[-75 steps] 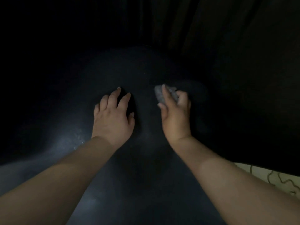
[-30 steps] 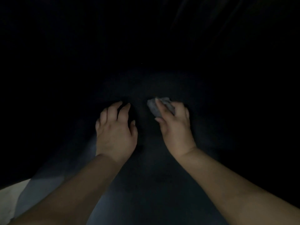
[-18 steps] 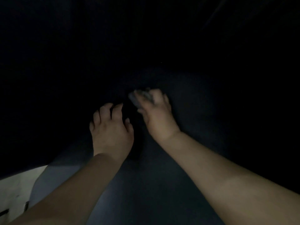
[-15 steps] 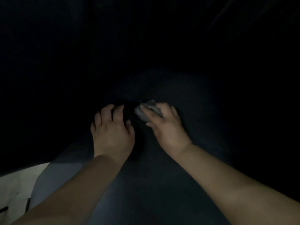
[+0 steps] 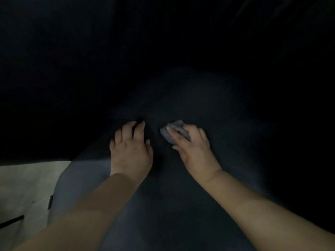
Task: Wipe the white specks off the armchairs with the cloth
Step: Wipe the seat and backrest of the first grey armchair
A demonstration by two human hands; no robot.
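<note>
A dark grey armchair surface (image 5: 208,105) fills the dim middle of the view. My right hand (image 5: 194,147) presses a small crumpled grey cloth (image 5: 172,131) against it, fingers closed over the cloth. My left hand (image 5: 131,149) lies flat on the same surface just left of the cloth, fingers spread, holding nothing. One tiny white speck (image 5: 188,61) shows far up in the dark. The rest of the chair is lost in shadow.
A pale floor (image 5: 27,187) shows at the lower left beside the chair's edge, with a thin dark line (image 5: 10,221) lying across it. Everything above and to the right is black.
My right hand slid the cloth left and away, then back toward me and to the right. My left hand stayed planted. The view drifted, bringing the pale floor in at lower left.
</note>
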